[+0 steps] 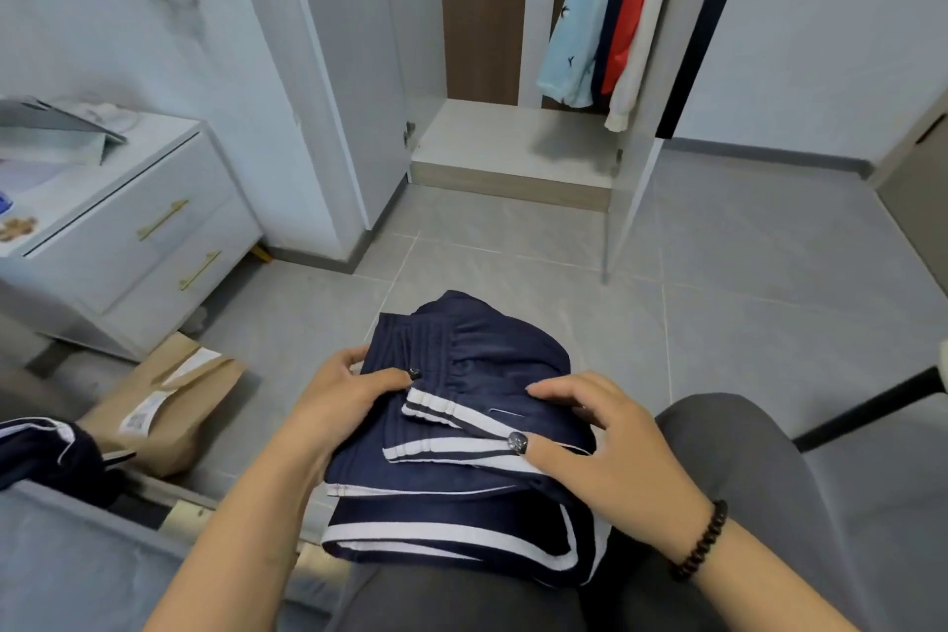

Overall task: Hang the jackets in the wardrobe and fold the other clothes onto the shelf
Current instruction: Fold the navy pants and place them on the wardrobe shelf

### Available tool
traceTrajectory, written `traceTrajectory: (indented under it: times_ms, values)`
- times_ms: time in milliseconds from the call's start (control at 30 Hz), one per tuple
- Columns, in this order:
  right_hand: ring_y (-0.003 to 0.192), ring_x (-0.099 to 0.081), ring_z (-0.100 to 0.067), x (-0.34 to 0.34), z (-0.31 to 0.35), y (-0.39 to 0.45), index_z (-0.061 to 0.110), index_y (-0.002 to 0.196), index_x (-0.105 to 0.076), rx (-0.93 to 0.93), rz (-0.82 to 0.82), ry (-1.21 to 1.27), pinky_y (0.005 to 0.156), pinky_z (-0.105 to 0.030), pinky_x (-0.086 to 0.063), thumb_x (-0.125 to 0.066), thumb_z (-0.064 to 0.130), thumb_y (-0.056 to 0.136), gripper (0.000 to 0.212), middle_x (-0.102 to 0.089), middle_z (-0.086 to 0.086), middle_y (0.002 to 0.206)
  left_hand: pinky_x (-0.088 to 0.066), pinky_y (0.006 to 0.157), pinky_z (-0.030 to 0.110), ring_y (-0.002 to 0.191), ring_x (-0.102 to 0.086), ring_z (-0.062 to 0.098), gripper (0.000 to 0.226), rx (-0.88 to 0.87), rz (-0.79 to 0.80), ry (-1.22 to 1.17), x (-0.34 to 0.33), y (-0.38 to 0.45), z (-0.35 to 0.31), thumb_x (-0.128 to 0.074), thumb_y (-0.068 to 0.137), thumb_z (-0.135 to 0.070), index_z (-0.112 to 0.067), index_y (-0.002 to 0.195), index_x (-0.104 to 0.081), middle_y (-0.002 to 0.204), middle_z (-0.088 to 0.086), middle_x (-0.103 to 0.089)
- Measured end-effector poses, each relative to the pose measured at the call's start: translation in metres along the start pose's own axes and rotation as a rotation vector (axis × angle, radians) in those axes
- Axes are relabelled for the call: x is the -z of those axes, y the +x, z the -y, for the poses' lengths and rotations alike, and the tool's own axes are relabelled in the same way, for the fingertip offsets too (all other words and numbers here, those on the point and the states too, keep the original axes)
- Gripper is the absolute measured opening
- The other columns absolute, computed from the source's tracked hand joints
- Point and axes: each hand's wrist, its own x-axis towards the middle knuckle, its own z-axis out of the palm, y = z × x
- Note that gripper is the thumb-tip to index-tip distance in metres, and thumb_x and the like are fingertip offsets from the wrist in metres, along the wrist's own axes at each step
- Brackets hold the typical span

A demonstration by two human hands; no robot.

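— Where are the folded trousers (461, 467)?
— I'm seeing them lying on my lap — left hand (341, 393) gripping the waistband edge, right hand (610, 441) resting flat, fingers spread.

A folded navy garment with white stripes (461, 436) lies on the person's grey-trousered lap, the left hand (341, 393) gripping its left edge with thumb on top and the right hand (605, 441) resting on its right side with fingers spread. Ahead, the open white wardrobe (513, 139) holds a light blue shirt (582, 26) and a red-and-white jacket (644, 15) hanging side by side.
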Motion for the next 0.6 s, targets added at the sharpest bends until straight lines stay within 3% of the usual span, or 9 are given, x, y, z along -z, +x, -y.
traceTrajectory:
  times_ms: [133,200,267,333,433,500,533,600]
  values:
    - [0.115,-0.04,0.005,-0.014,-0.009,-0.007,0.045,0.108,-0.057,0.063,-0.03,-0.045,0.093,-0.002,-0.029,-0.066,0.065,0.062,0.05,-0.043,0.027,0.111,-0.053,0.065,0.032,0.075,-0.073,0.021,0.079,-0.07,-0.109,0.037,0.005,-0.004,-0.001,-0.077,0.077,-0.011,-0.035,0.141,-0.039,0.098,0.003,-0.072]
    - [0.118,-0.033,0.006,-0.022,-0.012,-0.011,0.044,0.118,-0.053,0.118,-0.011,-0.098,0.095,0.0,-0.025,-0.065,0.068,0.061,0.063,-0.038,0.026,0.114,-0.053,0.076,0.034,0.096,-0.069,0.021,0.076,-0.133,-0.152,0.157,0.008,-0.007,-0.003,-0.077,0.078,-0.011,-0.041,0.139,-0.043,0.12,0.001,-0.062]
    - [0.117,-0.032,0.003,-0.031,-0.016,-0.016,0.036,0.131,-0.049,0.191,0.032,-0.175,0.098,-0.006,-0.029,-0.067,0.061,0.068,0.07,-0.037,0.02,0.119,-0.045,0.099,0.038,0.124,-0.053,0.026,0.065,-0.222,-0.211,0.39,0.01,-0.01,-0.005,-0.078,0.078,-0.007,-0.036,0.131,-0.054,0.139,0.003,-0.048]
    - [0.114,-0.036,-0.005,-0.04,-0.021,-0.019,0.021,0.137,-0.049,0.308,0.038,-0.309,0.098,-0.021,-0.041,-0.069,0.034,0.076,0.066,-0.044,0.008,0.124,-0.038,0.106,0.031,0.13,-0.048,0.022,0.052,-0.298,-0.212,0.591,0.011,-0.012,-0.009,-0.073,0.079,0.003,-0.028,0.12,-0.066,0.14,0.001,-0.05]
    - [0.11,-0.047,-0.017,-0.049,-0.026,-0.018,0.007,0.134,-0.053,0.409,0.018,-0.384,0.089,-0.035,-0.052,-0.067,0.001,0.068,0.068,-0.056,-0.003,0.121,-0.044,0.082,0.008,0.1,-0.061,0.005,0.041,-0.203,-0.076,0.56,0.014,-0.014,-0.017,-0.057,0.085,0.01,-0.023,0.1,-0.076,0.111,-0.014,-0.063]
    - [0.104,-0.056,-0.022,-0.055,-0.027,-0.016,0.005,0.131,-0.056,0.496,0.015,-0.432,0.085,-0.036,-0.053,-0.068,-0.006,0.064,0.068,-0.061,-0.003,0.12,-0.043,0.067,0.003,0.086,-0.059,-0.003,0.022,-0.113,-0.006,0.495,0.019,-0.016,-0.02,-0.062,0.09,-0.009,-0.025,0.094,-0.077,0.1,-0.019,-0.066]
    - [0.101,-0.059,-0.023,-0.058,-0.026,-0.016,0.004,0.129,-0.057,0.55,0.024,-0.464,0.083,-0.035,-0.054,-0.068,-0.006,0.064,0.067,-0.062,-0.002,0.12,-0.046,0.076,0.008,0.092,-0.062,0.0,0.013,-0.072,0.027,0.473,0.019,-0.017,-0.019,-0.066,0.09,-0.024,-0.026,0.096,-0.077,0.107,-0.015,-0.069]
    - [0.101,-0.062,-0.022,-0.064,-0.026,-0.019,0.006,0.127,-0.059,0.641,0.076,-0.525,0.083,-0.033,-0.053,-0.067,-0.003,0.067,0.062,-0.064,0.0,0.12,-0.036,0.11,0.027,0.13,-0.048,0.01,0.029,-0.038,0.087,0.532,0.021,-0.016,-0.01,-0.063,0.09,-0.044,-0.031,0.114,-0.071,0.137,-0.007,-0.056]
